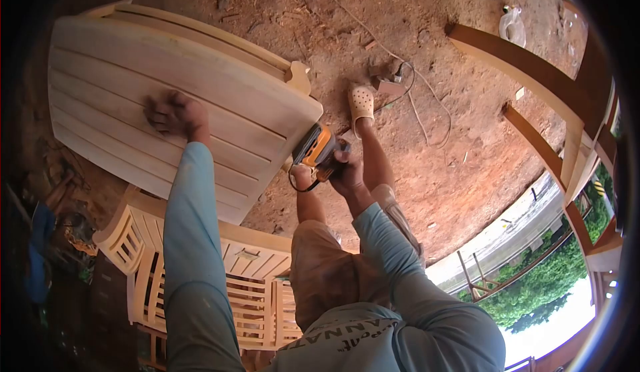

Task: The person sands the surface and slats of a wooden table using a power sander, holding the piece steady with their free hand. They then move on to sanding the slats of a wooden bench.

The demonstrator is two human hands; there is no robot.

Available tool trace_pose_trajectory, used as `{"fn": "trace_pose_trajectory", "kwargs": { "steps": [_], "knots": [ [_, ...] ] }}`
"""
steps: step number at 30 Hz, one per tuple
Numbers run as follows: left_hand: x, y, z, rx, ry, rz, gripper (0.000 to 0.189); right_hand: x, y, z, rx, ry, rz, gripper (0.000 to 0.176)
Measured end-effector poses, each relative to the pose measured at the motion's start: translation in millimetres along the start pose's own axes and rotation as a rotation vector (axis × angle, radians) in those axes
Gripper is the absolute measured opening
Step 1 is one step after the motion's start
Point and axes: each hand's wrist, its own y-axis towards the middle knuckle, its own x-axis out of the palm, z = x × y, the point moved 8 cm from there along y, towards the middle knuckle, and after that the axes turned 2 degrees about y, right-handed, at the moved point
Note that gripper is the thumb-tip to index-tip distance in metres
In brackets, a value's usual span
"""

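A pale wooden slatted tabletop (220, 139) stands tilted at the left. Over its slats is my left hand (177, 115), somewhat blurred, with bent fingers apart and nothing held. My right hand (350, 172) is wrapped round an orange and black power sander (320, 147), which is up against the right-hand edge of the tabletop. A short black strap or cord loops beneath the tool. Whether its working face touches the wood is hidden.
A slatted wooden bench (250, 305) is at the lower left. Across the dirt floor (433, 192) runs a thin cable (347, 11), near some small blocks (389, 84). Curved wooden pieces (520, 59) stand at the right. A person's blue clothing (40, 252) shows at far left.
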Motion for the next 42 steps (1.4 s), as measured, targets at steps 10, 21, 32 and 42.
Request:
{"fn": "trace_pose_trajectory", "kwargs": {
  "steps": [10, 21, 32, 42],
  "knots": [
    [-4, -1, 2, 0.037, 0.012, 0.071, 0.072, 11, 35, -97, -0.029, -0.230, -0.072, 0.065],
    [-15, 2, 12, 0.017, -0.006, 0.019, 0.067, 82, 104, -182, 0.072, -1.077, -0.199, 0.073],
    [-13, 1, 12, -0.002, 0.007, -0.032, 0.071, 238, 177, -141, 0.152, -1.527, -0.393, 0.073],
    [-14, 3, 13, 0.017, 0.015, -0.028, 0.070, 439, 234, -60, -0.446, -1.885, -0.992, 0.040]
  ]
}}
